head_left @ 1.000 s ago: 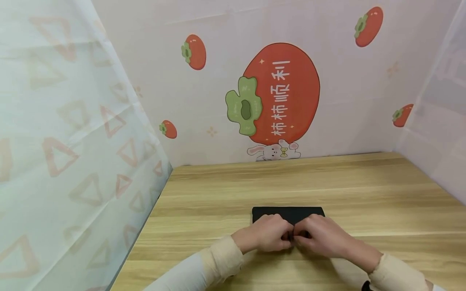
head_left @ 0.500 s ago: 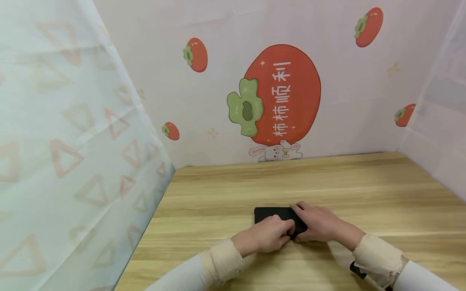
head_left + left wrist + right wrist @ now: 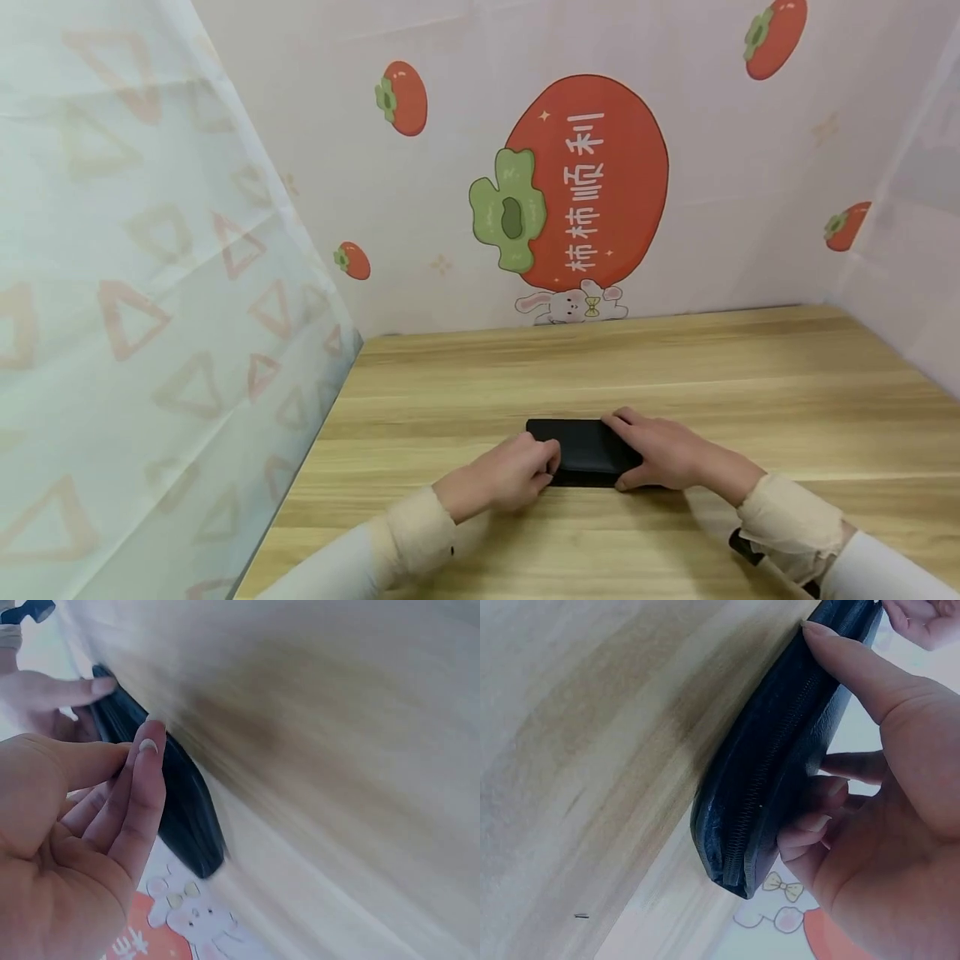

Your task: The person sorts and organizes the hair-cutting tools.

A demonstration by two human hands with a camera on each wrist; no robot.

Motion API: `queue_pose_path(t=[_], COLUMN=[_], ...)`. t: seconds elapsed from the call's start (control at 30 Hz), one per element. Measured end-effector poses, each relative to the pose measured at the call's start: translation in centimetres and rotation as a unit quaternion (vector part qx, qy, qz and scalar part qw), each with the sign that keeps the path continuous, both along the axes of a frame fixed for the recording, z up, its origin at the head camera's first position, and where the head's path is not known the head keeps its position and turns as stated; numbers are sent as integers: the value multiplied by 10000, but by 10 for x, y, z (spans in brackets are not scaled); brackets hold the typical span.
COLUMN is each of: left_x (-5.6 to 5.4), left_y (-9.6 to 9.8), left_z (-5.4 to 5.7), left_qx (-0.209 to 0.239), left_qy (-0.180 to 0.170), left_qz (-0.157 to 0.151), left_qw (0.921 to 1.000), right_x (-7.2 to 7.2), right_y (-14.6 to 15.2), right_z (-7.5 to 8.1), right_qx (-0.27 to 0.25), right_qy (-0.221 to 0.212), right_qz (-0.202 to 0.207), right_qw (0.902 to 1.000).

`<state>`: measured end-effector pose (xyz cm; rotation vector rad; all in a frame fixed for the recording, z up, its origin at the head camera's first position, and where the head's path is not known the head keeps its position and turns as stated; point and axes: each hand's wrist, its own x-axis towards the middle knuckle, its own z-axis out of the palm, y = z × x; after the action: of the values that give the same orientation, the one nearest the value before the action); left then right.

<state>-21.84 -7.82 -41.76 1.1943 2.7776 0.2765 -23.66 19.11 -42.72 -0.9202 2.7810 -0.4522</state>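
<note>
A flat black zippered pouch point(image 3: 581, 446) lies on the table in front of me, its zipper side towards me. My right hand point(image 3: 663, 454) grips its right part, thumb along the near edge and fingers over the top. In the right wrist view the zipper point(image 3: 751, 802) runs lengthwise between two dark, smooth sides. My left hand point(image 3: 513, 473) is at the pouch's left part, thumb and forefinger pinched together at the zipper line. The zipper pull is hidden behind those fingers. From the left wrist, the pouch point(image 3: 187, 810) shows beyond the pinching fingertips.
The wood-grain table point(image 3: 450, 383) reaches back to a fabric wall point(image 3: 720, 250) printed with persimmons and a rabbit. Another fabric sheet point(image 3: 187, 333) with triangles hangs along the left side. A small black object point(image 3: 745, 546) shows beside my right wrist.
My right hand has shifted from beside the left fingers to grip the pouch's right part. My left hand has slid left along the near edge, exposing more of the pouch.
</note>
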Motion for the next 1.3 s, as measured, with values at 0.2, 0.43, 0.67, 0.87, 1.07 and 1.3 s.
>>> queue_pose_path(t=[0.2, 0.43, 0.67, 0.87, 1.07, 1.3], left_x=[-14, -37, -55, -60, -63, -60], left_y=[-28, -44, -45, -44, -42, -40], left_z=[-6, -13, -13, -15, -16, -14], left_qx=[-19, 330, 294, 315, 273, 25], left_qy=[437, 543, 315, 236, 229, 141], left_qz=[229, 353, 599, 549, 547, 689], left_qw=[9988, 9974, 9973, 9977, 9979, 9975], right_x=[-2, -1, 1, 2, 3, 6], right_y=[2, -1, -1, 1, 2, 5], right_z=[-1, -3, -4, -3, -1, -6], right_qx=[-55, -152, -210, -201, -182, -248], right_qy=[-215, -325, -468, -509, -535, -182], right_qz=[25, 145, 146, 179, 183, 261], right_qw=[9998, 9993, 9986, 9983, 9982, 9992])
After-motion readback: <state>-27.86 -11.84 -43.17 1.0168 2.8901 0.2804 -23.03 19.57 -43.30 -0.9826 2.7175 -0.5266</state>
